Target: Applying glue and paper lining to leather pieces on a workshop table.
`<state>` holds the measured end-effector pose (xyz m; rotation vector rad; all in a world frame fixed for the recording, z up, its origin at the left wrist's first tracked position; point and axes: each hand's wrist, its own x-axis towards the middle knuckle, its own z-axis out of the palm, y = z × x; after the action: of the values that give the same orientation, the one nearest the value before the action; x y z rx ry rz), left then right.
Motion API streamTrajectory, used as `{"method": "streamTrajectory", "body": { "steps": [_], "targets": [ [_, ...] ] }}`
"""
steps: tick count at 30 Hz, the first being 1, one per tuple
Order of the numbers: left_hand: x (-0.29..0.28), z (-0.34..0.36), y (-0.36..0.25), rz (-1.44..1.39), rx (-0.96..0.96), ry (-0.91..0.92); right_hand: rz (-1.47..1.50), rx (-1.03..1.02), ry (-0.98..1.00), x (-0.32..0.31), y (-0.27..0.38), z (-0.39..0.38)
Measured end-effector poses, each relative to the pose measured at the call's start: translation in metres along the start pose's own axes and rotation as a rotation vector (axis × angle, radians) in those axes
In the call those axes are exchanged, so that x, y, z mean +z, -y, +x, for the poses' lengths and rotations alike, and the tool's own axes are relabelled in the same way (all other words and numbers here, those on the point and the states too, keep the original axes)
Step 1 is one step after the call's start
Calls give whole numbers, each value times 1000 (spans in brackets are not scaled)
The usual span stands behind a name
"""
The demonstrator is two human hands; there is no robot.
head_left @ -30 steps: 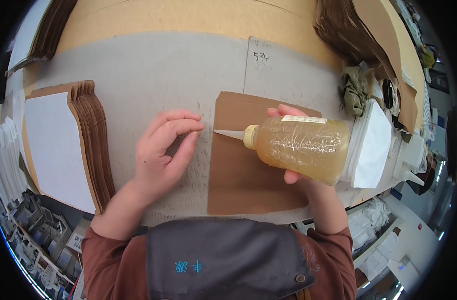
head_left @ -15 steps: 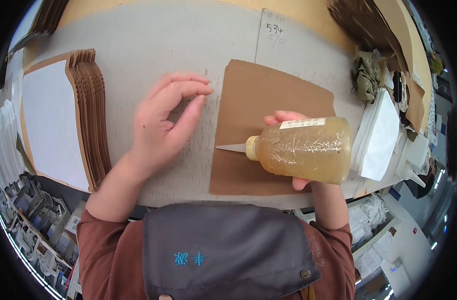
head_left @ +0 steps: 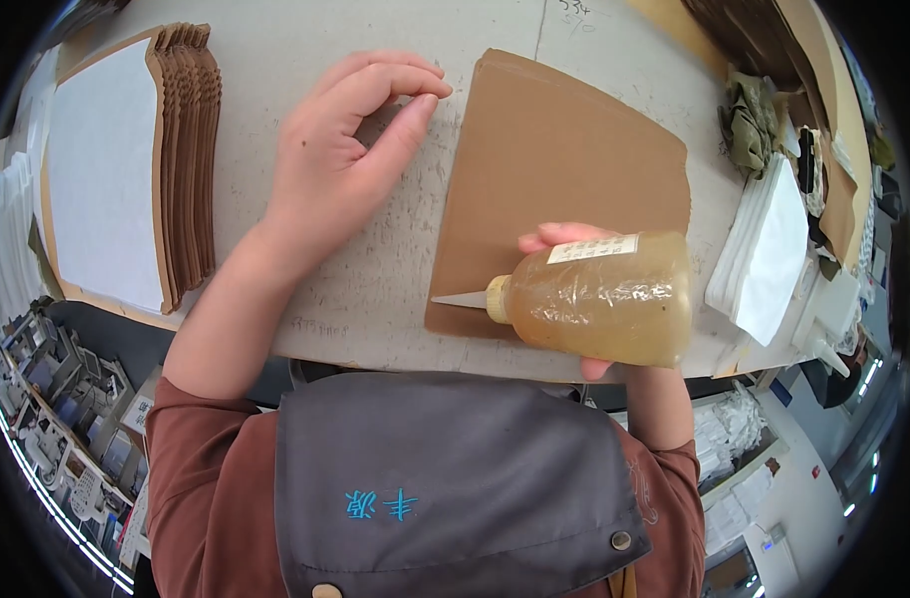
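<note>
Left hand [head_left: 340, 149]: I saw it beside the brown sheet's [head_left: 574, 159] left edge, thumb and forefinger narrow; I couldn't tell whether they touched
Right hand [head_left: 564, 235]: I had its fingers around the squeeze bottle
Squeeze bottle [head_left: 604, 299]: was held sideways above the desk's [head_left: 360, 289] near edge, nozzle [head_left: 462, 299] toward the sheet's lower left corner

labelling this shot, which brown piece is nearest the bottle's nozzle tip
The flat brown panel at centre, its left edge by the nozzle tip; the left brown stack and upper-right pile lie farther off.
</note>
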<state>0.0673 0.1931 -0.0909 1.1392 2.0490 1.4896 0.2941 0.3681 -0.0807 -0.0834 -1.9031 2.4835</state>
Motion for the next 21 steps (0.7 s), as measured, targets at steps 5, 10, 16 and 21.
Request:
{"method": "streamTrajectory", "body": {
  "steps": [5, 10, 16, 21],
  "targets": [
    [6, 1, 3, -8, 51, -107, 32, 99, -5, 9, 3, -8],
    [4, 1, -2, -42, 55, -111, 139, 41, -63, -3, -10, -24],
    [-9, -27, -10, 110, 60, -157, 253, -198, -519, -66, 1, -57],
    [-19, -67, -6, 328, 14, -236, 123, -440, -912, -111, 13, -75]
  ]
}}
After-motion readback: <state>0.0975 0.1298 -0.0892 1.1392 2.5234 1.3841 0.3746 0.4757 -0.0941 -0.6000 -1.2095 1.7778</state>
